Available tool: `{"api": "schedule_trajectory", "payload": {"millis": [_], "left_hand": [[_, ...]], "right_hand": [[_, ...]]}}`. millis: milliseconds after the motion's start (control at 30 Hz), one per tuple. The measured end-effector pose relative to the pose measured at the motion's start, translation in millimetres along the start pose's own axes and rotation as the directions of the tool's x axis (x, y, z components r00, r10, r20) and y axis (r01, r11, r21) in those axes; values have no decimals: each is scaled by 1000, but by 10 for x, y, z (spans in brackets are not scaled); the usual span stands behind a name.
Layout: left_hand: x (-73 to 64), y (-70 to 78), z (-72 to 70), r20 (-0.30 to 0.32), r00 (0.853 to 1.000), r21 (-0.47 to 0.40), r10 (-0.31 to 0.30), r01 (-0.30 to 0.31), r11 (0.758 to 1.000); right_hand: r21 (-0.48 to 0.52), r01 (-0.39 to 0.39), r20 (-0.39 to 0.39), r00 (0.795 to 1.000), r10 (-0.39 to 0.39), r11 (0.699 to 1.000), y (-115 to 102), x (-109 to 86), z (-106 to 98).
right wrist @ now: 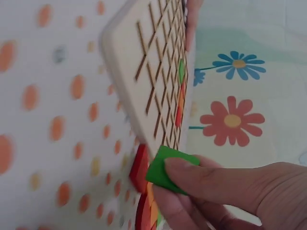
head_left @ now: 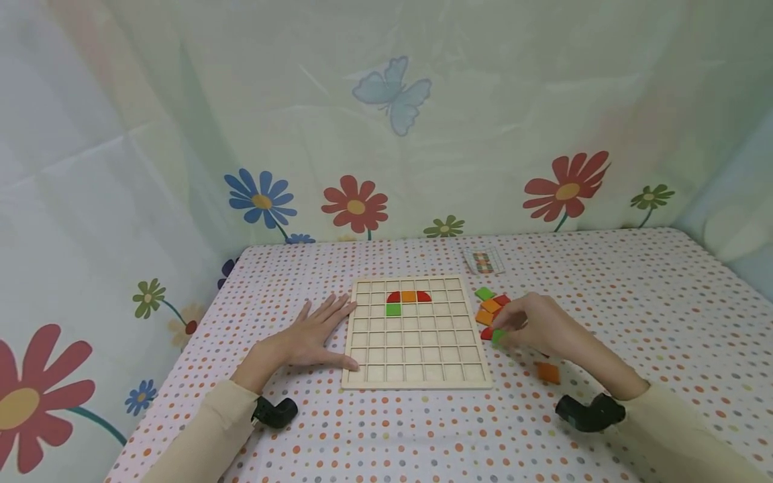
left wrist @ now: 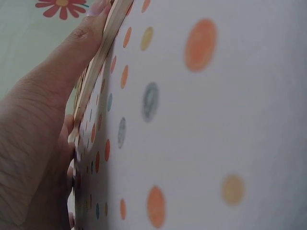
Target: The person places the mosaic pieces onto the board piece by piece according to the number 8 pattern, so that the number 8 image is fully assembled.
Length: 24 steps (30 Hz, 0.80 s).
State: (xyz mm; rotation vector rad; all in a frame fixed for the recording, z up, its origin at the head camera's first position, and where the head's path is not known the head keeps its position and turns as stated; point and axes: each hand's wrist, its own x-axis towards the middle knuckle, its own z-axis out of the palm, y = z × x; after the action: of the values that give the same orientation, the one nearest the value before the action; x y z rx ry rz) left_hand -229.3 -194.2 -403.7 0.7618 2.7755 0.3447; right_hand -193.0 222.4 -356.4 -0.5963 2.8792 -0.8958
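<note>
A wooden grid board (head_left: pixel 417 376) lies flat on the table. In its upper rows sit two red quarter-round tiles, an orange square tile (head_left: pixel 408 296) between them, and a green square tile (head_left: pixel 393 309) just below the left red one. My left hand (head_left: pixel 315 334) rests with spread fingers at the board's left edge, its thumb on the lower left corner. Between thumb and fingers, my right hand (head_left: pixel 537 329) pinches a green square tile (right wrist: pixel 168 165), beside the board's right edge and close over the loose tiles.
Several loose red, orange and green tiles (head_left: pixel 485 316) lie right of the board, partly hidden by my right hand. One orange tile (head_left: pixel 548 372) sits nearer the front. Behind the board lies a small pattern card (head_left: pixel 484 261). A flowered curtain (head_left: pixel 386 161) hangs behind the dotted tablecloth.
</note>
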Motion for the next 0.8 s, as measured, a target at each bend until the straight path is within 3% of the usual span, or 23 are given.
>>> {"api": "schedule_trajectory", "payload": {"millis": [433,800], "left_hand": [[2,15,-41,6,1000,-2,9,-9,1000],[-1,21,-45,19,1000,-1,6,-6,1000]], "right_hand": [[126,159,-6,987,-159,979,-320,747,268],[129,123,20,992,-126,984,-337,992,439]]}}
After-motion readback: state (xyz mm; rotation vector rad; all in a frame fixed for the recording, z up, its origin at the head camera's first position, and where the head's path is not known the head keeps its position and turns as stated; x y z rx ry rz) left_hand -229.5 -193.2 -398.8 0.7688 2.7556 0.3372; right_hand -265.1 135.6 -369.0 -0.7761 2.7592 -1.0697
